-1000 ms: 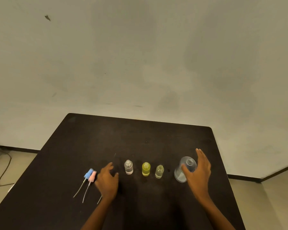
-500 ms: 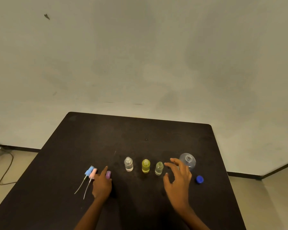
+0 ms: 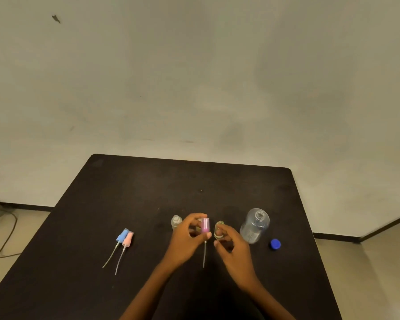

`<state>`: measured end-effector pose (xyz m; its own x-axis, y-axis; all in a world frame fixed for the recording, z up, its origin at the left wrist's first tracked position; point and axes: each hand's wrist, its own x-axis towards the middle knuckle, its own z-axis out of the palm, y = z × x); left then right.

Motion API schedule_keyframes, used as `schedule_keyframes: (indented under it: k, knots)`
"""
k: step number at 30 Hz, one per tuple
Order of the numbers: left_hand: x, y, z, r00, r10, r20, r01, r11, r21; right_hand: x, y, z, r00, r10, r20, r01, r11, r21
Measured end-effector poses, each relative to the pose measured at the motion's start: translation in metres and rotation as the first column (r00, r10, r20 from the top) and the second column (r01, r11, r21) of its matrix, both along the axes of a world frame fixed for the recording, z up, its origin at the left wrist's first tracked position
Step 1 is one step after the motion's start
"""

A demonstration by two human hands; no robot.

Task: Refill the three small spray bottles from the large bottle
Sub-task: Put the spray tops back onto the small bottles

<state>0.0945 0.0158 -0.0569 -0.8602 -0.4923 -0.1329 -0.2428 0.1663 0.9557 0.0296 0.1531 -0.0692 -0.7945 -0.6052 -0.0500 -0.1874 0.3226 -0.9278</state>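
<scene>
The head camera looks down on a black table (image 3: 125, 192) set against a pale wall. The left hand (image 3: 185, 241) is raised over the middle of the table. Its fingers and thumb are curled round a purple spray cap (image 3: 205, 225) and pinch it upright, and the cap's thin tube (image 3: 204, 255) hangs straight down below the thumb.

Just to the right, the right hand (image 3: 234, 249) reaches in with its fingers bent, and a fingertip lies against the lower part of a small greenish bottle (image 3: 219, 228). That bottle stands open on the table. Whether the hand truly grips it or only touches it cannot be told.

A small clear bottle (image 3: 176, 221) stands open just left of the left hand's fingers. The space between these two small bottles is covered by the left hand.

The large bottle (image 3: 254, 226) is clear and uncapped. It stands upright near the right hand, on the right part of the table, with liquid in its lower part. Its blue cap (image 3: 275, 244) lies on the table just to the right of it.

Well to the left, a blue spray cap (image 3: 122, 235) and a pink spray cap (image 3: 128, 239) lie side by side and touching, with their tubes trailing toward the near edge. On the floor at far left runs a dark cable (image 3: 0, 239).
</scene>
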Motion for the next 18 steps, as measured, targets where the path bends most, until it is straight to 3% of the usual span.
schedule_keyframes:
  k: [3,11,15,18]
  knots:
    - [-0.014,0.011,-0.001,0.998,-0.06,-0.032,0.062,0.997,0.05,-0.002,0.002,-0.001,0.999,-0.026,0.027,0.027,0.999,-0.029]
    - [-0.032,0.024,-0.008,0.99,-0.144,-0.005,0.144,0.99,0.002,-0.016,0.011,-0.002,0.989,-0.132,0.06,0.129,0.991,0.043]
    - [-0.034,0.029,-0.014,0.996,0.022,0.091,-0.017,0.998,-0.053,-0.022,0.017,-0.001,0.992,-0.126,-0.012,0.127,0.988,0.086]
    - [-0.04,0.037,-0.024,0.986,0.067,0.153,-0.051,0.993,-0.109,-0.022,0.022,-0.001,0.987,-0.132,-0.088,0.141,0.984,0.108]
